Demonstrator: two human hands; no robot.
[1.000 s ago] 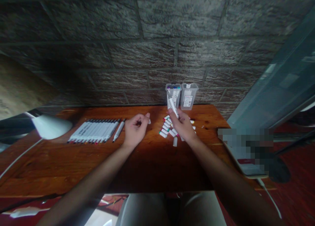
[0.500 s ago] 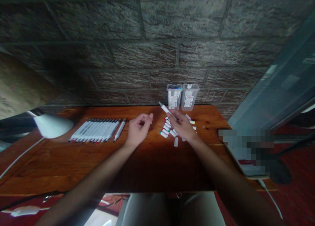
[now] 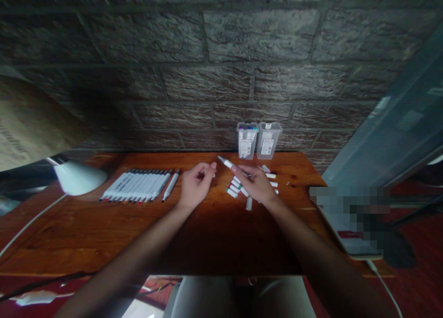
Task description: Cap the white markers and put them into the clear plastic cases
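A white marker (image 3: 227, 163) is gripped in my right hand (image 3: 256, 183), its grey tapered end pointing up and left toward my other hand. Beneath and around that hand lie several loose white marker caps (image 3: 249, 203) with coloured ends, some of them covered by it. My left hand (image 3: 195, 184) is held apart from the marker, fingers curled and thumb against the forefinger. A small pale bit shows at those fingertips, too little to name. Left of it, a single marker (image 3: 170, 186) lies beside a neat row of white markers (image 3: 136, 186).
Two clear plastic cases (image 3: 269, 142) stand against the brick wall, the left one with markers inside. A white lamp base (image 3: 80, 177) is at the left of the wooden table (image 3: 221, 235). A blurred-out device (image 3: 349, 221) lies at the right edge.
The marker in my right hand has come lower and to the left, its tip nearer my left hand. My left hand stays curled in about the same place. The view has shifted slightly.
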